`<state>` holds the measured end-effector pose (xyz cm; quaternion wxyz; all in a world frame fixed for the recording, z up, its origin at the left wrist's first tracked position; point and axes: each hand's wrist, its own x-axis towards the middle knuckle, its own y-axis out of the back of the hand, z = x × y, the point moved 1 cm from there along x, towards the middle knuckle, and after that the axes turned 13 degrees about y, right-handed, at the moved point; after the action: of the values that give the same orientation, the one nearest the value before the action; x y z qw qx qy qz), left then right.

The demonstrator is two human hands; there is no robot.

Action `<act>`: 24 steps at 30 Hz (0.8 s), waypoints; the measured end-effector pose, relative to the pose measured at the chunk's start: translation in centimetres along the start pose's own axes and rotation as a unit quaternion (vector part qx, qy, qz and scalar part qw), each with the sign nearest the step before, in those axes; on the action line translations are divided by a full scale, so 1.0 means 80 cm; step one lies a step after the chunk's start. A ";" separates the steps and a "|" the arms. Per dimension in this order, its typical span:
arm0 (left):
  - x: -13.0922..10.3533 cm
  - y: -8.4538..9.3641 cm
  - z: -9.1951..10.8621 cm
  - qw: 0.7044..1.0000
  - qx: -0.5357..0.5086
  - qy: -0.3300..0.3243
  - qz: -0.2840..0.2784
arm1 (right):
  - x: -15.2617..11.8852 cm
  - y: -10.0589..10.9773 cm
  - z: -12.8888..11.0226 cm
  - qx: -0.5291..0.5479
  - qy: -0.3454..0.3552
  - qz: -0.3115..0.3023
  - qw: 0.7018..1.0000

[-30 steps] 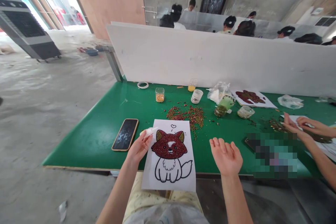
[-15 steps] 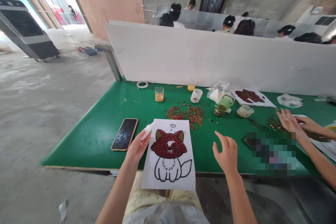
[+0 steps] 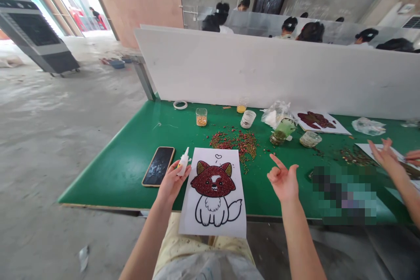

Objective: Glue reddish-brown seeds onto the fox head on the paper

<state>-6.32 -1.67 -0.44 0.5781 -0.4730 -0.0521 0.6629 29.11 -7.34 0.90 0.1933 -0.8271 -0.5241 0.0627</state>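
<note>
My left hand [image 3: 173,182] is closed round a small white glue bottle [image 3: 183,162], its nozzle pointing up, beside the left edge of the drawing sheet. The sheet [image 3: 187,218] shows a fox whose head [image 3: 215,182] is covered in dark red bits with greenish ears; its body and tail are bare outline. It overhangs the table's front edge above my lap. To the right of the sheet, my right hand [image 3: 285,179] is raised over the green table, index finger and thumb spread, other fingers curled, holding nothing. Beyond the sheet lie scattered red and green beans [image 3: 234,142].
A phone [image 3: 159,166] lies left on the green table [image 3: 124,153]. Farther back are a tape roll [image 3: 180,105], a corn cup [image 3: 201,117], jars [image 3: 248,119] and a plastic bag [image 3: 276,113]. At right, another person's hands [image 3: 387,157] work near a blurred patch [image 3: 344,194].
The glue bottle in my left hand has tilted upright. My right hand has turned, its index finger and thumb extended and other fingers curled. The other person's hand has moved right.
</note>
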 end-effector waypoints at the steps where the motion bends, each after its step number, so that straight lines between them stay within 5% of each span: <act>1: 0.000 -0.001 0.000 1.000 -0.001 -0.002 -0.005 | -0.002 -0.001 -0.001 0.030 -0.008 -0.017 0.999; 4: -0.001 -0.002 0.001 1.000 -0.008 -0.003 -0.004 | -0.010 -0.004 -0.004 0.011 0.034 -0.072 0.997; 6: -0.001 -0.003 0.002 1.000 -0.009 -0.002 -0.002 | -0.016 -0.003 -0.005 -0.113 0.103 -0.101 0.983; 9: -0.004 -0.005 0.003 1.000 0.012 -0.014 -0.007 | -0.023 0.000 -0.004 -0.370 0.216 -0.103 0.898; 11: -0.006 -0.006 0.004 0.999 0.030 -0.024 -0.010 | -0.026 0.002 -0.003 -0.446 0.262 -0.082 0.852; 13: -0.008 -0.006 0.004 0.999 0.043 -0.026 -0.012 | -0.029 0.001 -0.003 -0.405 0.264 -0.059 0.873; 17: -0.007 -0.004 0.003 0.999 0.044 -0.023 -0.021 | -0.037 -0.012 -0.012 -0.117 0.145 -0.065 0.980; 20: -0.006 -0.004 0.001 0.999 0.034 -0.021 -0.026 | -0.044 -0.023 -0.024 0.014 0.064 -0.092 0.994; 24: -0.008 -0.006 0.001 0.999 0.030 -0.015 -0.028 | -0.049 -0.029 -0.031 0.053 0.044 -0.088 0.994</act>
<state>-6.08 -1.99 0.28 0.6095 -0.4435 -0.0543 0.6548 26.18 -10.63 3.67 0.2642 -0.7683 -0.5819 0.0366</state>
